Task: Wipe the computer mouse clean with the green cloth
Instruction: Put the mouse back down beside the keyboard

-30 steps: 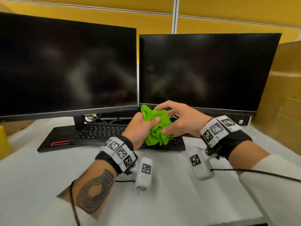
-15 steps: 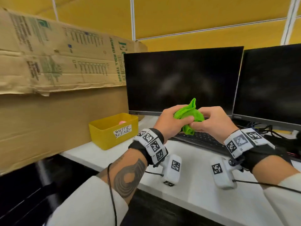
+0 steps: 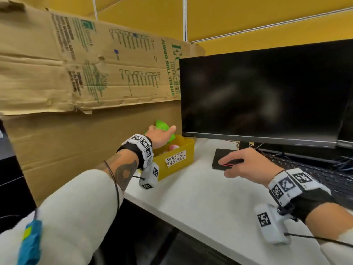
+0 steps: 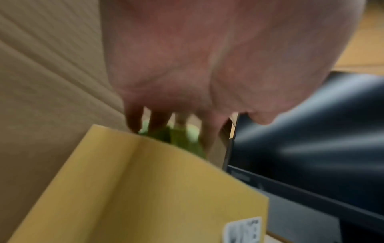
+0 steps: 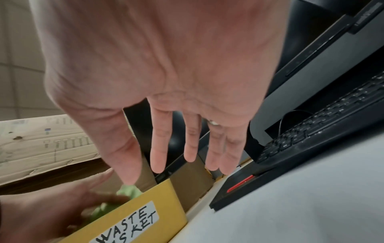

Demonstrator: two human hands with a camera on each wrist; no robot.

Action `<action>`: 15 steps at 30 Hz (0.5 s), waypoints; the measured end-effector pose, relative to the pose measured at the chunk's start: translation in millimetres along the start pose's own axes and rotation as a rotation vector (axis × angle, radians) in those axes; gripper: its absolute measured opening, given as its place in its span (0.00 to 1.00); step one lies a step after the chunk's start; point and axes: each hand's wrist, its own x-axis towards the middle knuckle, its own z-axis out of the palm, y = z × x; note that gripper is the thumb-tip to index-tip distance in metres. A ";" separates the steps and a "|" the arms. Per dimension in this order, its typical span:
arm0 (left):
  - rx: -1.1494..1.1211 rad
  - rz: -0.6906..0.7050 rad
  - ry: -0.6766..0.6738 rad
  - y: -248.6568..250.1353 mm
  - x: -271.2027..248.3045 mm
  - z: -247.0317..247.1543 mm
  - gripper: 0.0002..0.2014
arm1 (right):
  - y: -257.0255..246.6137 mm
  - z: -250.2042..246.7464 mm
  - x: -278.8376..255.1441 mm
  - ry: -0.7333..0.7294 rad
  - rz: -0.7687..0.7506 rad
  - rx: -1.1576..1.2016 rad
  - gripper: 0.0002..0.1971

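Our left hand (image 3: 159,135) reaches out over the yellow bin (image 3: 177,150) labelled "WASTE BASKET", and the green cloth (image 3: 164,129) sits bunched right under its fingers, partly above the bin's rim and partly inside. The head view shows the fingers spread over the cloth. The left wrist view is blurred, yet there the fingers (image 4: 158,121) point down, straight and apart, with the cloth (image 4: 180,139) just beyond their tips. We judge the hand loose and letting the cloth go, not gripping it; whether a fingertip touches it we cannot tell.

Our right hand (image 3: 242,165) hangs over the counter (image 3: 200,203), well to the right of the bin, above the corner of the monitor's black base (image 3: 219,155). Its fingers (image 5: 191,144) are straight, slightly spread, and hold nothing.

The computer mouse shows in none of the views, so we cannot say where it lies.

The relation that matters: the cloth lies directly below and ahead of the left hand, on the far side of the bin's near wall, and well apart from the right hand. It is a crumpled lump with no clear long axis. The left hand is much the nearer; with the cloth going into the bin, the wiping looks finished.
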 end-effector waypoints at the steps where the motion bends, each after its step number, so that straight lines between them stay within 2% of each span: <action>1: 0.044 -0.027 -0.080 0.5 1.9 1.8 0.48 | 5.8 0.2 3.6 0.000 0.013 0.006 0.17; 4: 0.089 0.000 -0.401 6.1 4.5 15.1 0.46 | 18.5 -2.1 8.5 -0.008 0.054 0.003 0.16; 7: 0.106 0.002 -0.496 9.6 10.0 25.8 0.44 | 24.0 -3.8 6.4 -0.008 0.070 -0.020 0.15; 8: 0.110 -0.012 -0.502 9.6 13.6 25.9 0.49 | 25.3 -5.1 4.1 -0.010 0.069 -0.020 0.15; 10: 0.159 -0.030 -0.522 9.4 13.2 20.9 0.66 | 25.3 -10.4 -3.5 0.000 0.063 -0.029 0.14; 11: 0.181 -0.026 -0.517 13.3 10.0 18.3 0.66 | 24.4 -15.0 -8.3 0.023 0.051 -0.038 0.12; 12: 0.188 -0.044 -0.479 20.3 3.3 14.2 0.59 | 23.7 -22.7 -13.7 0.078 0.031 -0.045 0.10; 13: 0.216 -0.060 -0.382 28.3 -1.2 10.0 0.51 | 23.3 -31.5 -20.3 0.161 0.007 -0.046 0.07; 14: 0.240 -0.039 -0.300 38.1 -6.6 6.2 0.48 | 21.3 -41.5 -28.2 0.265 -0.022 -0.037 0.04; 15: 0.310 -0.009 -0.238 53.6 -15.9 1.6 0.47 | 15.1 -54.2 -39.3 0.390 -0.045 -0.039 0.05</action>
